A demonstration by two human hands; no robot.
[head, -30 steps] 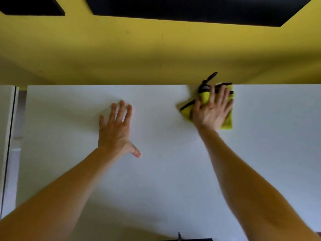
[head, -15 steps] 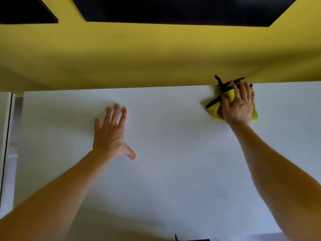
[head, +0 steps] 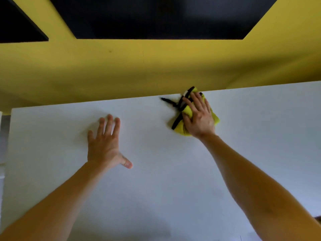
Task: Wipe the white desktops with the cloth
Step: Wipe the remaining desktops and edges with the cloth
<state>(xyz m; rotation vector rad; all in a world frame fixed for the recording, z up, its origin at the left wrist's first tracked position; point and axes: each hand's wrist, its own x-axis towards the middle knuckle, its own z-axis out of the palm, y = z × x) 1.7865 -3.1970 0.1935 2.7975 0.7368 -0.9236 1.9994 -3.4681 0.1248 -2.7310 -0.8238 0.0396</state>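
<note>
We wipe along the far edge of the white surface [head: 173,180].
A yellow panel [head: 156,72] rises behind it at 12 o'clock, blocking any farther push. Our left hand [head: 104,145] braces at 10 o'clock, fingers spread flat; our right hand [head: 198,117], fingers straight and slightly apart, presses the yellow cloth [head: 180,129] at 1 o'clock. Next, we judge, comes a sideways sweep along that edge.

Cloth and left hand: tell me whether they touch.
Apart. Head view shows bare white desktop between the left hand and the yellow cloth.
</note>
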